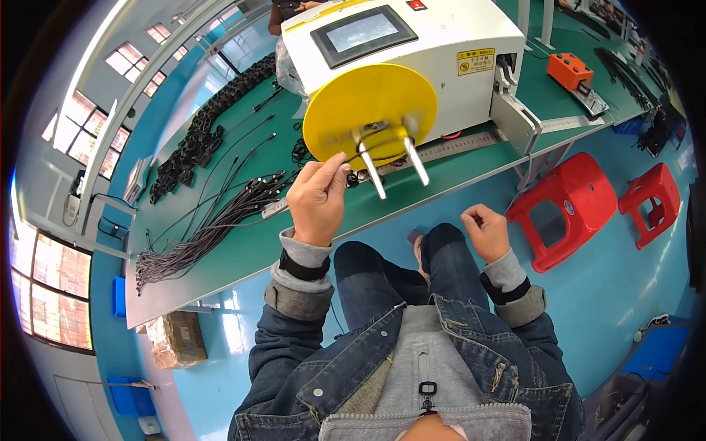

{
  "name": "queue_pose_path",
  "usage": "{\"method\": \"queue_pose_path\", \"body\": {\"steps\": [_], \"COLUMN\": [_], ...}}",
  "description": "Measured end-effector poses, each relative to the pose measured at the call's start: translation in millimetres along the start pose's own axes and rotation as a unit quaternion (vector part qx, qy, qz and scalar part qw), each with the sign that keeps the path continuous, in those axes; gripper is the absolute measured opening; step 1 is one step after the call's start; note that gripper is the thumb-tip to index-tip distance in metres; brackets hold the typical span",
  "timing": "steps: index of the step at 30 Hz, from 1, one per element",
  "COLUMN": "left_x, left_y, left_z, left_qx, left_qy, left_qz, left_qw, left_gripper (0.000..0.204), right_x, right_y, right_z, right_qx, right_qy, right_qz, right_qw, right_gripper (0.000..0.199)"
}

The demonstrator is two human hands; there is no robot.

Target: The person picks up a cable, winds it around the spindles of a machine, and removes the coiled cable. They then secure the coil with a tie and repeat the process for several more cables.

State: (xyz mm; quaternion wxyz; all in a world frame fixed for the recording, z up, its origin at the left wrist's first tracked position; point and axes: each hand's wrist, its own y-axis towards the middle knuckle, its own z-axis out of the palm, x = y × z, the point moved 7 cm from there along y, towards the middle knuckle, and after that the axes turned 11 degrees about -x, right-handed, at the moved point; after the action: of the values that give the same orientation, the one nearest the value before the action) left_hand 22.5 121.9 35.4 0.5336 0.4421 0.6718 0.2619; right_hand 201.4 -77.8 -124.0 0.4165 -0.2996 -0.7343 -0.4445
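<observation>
My left hand (320, 198) pinches a black cable (355, 157) between thumb and fingers, just left of the winding machine's yellow disc (368, 95). From there the cable runs round two metal pegs (373, 167) that stick out of the disc toward me. Some blur shows at the base of the pegs. My right hand (487, 231) hovers by my right knee, away from the machine, its fingers curled in and nothing seen in them. The white machine (463, 33) carries a dark-framed screen (362, 34) on top.
Left on the green table (243, 151) lie a bundle of straight black cables (213, 228) and a long row of coiled ones (193, 151). An orange control box (570, 70) and a steel ruler (463, 145) are rightward. Red stools (581, 198) stand on the floor; someone's hands show behind the machine.
</observation>
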Motion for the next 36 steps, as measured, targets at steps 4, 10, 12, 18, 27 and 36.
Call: {"method": "queue_pose_path", "body": {"steps": [4,10,12,18,27,36], "left_x": [-13,-20,-19,-16,-72,-86], "left_y": [-4,-17,-22,-37,-7,-12], "left_z": [-1,1,3,13,46,53], "left_qx": [0.016,0.032,0.032,0.027,0.087,0.107], "left_qy": [0.015,0.011,0.014,0.017,0.177,0.246], "left_qz": [0.03,0.028,0.018,0.044,0.229,0.23], "left_qw": [0.999,0.999,0.999,0.998,0.953,0.935], "left_gripper": [0.018,0.022,0.022,0.029,0.036,0.035], "right_x": [2,-4,-6,-10,70,105], "right_y": [-6,-8,-8,-8,25,58], "right_z": [7,10,12,18,21,42], "right_qx": [0.024,0.044,0.051,0.069,0.03,0.003], "right_qy": [0.002,-0.01,-0.013,-0.006,0.068,0.053], "right_qz": [-0.001,0.022,0.028,0.046,-0.082,-0.131], "right_qw": [1.0,0.999,0.998,0.997,0.994,0.99], "right_gripper": [0.01,0.011,0.011,0.011,0.008,0.041]}}
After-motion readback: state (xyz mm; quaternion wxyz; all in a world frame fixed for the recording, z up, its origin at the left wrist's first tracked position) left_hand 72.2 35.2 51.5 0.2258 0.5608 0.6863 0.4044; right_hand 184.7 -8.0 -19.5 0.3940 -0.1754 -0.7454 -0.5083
